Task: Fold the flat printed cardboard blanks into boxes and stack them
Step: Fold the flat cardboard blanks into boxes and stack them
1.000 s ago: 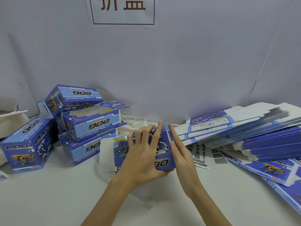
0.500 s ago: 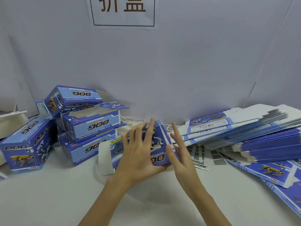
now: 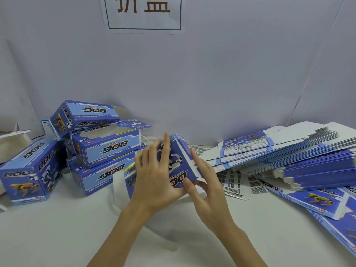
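The half-formed box (image 3: 173, 162) is held above the tabletop (image 3: 57, 237) at centre, between the pile of finished boxes (image 3: 104, 147) on the left and the blanks (image 3: 289, 151) on the right. The left hand (image 3: 154, 180) lies over its printed face with fingers spread and nearly straight, bracing it rather than clutching it. The right hand (image 3: 206, 182) works at the box's right end, thumb and fingers pinching near the lower corner where a white flap edge shows. The likely risk is a flap creasing off its score line or buckling if pushed at an angle, since the box seems steadied only by flat fingers and could twist or slip. A loose white flap on its left side hangs unsupported and may catch on the nearest finished box, which sits just beside it. The finished pile is leaning and uneven, so adding another box carelessly could topple it. Barcode sheets (image 3: 231, 182) lie under the blanks near the right hand, and a sign (image 3: 144, 12) hangs on the wall behind.
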Available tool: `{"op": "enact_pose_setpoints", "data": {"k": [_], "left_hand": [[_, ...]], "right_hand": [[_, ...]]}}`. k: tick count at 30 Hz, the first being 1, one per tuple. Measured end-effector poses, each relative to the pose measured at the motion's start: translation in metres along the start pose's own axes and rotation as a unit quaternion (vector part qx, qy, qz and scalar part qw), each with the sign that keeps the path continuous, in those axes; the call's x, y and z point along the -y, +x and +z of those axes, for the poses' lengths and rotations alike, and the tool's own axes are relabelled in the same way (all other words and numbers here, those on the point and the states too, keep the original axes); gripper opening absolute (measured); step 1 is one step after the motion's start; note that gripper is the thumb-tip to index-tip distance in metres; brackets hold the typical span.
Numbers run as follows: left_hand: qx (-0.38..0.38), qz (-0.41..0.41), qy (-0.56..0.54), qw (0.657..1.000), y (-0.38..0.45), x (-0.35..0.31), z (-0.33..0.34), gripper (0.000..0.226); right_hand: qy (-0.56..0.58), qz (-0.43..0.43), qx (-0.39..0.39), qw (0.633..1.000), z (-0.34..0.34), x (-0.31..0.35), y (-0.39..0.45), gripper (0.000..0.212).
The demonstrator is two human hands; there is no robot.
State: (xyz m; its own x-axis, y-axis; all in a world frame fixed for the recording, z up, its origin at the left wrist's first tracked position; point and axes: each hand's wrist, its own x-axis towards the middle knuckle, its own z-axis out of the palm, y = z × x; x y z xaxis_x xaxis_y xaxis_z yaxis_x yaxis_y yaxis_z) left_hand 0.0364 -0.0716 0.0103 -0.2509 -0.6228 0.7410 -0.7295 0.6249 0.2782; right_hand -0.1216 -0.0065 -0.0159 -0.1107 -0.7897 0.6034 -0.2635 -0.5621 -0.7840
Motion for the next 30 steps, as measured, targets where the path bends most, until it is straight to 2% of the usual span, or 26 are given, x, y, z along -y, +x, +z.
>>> {"op": "enact_pose_setpoints", "data": {"k": [6,9,11,19,23,25,27,30], "left_hand": [[-0.003,0.024,0.004,1.0,0.002,0.001,-0.001,0.119],[0.002,0.066,-0.005,0.998,0.002,0.003,-0.001,0.093],[0.007,0.067,-0.005,0.998,0.003,0.004,-0.001,0.08],[0.029,0.036,-0.035,0.998,0.001,-0.003,-0.002,0.069],[0.029,0.034,-0.033,0.998,0.001,-0.006,-0.006,0.068],[0.02,0.035,-0.033,0.999,0.002,-0.006,-0.007,0.072],[0.021,0.034,-0.03,0.999,0.002,-0.006,-0.006,0.085],[0.013,0.028,-0.029,0.999,0.002,-0.004,-0.006,0.105]], "right_hand": [[0.107,0.04,-0.006,0.993,-0.004,0.009,0.005,0.045],[0.11,0.046,-0.021,0.993,-0.001,0.009,0.007,0.04],[0.111,0.055,-0.029,0.992,0.001,0.007,0.008,0.039],[0.086,0.061,-0.045,0.993,0.004,0.003,0.005,0.039],[0.054,0.042,-0.045,0.997,0.002,0.002,0.001,0.041],[0.023,0.021,-0.039,0.999,0.003,0.004,0.0,0.048],[0.003,0.012,-0.042,0.999,0.007,0.005,-0.001,0.061],[0.03,0.016,-0.049,0.998,0.011,0.003,-0.001,0.063]]}}
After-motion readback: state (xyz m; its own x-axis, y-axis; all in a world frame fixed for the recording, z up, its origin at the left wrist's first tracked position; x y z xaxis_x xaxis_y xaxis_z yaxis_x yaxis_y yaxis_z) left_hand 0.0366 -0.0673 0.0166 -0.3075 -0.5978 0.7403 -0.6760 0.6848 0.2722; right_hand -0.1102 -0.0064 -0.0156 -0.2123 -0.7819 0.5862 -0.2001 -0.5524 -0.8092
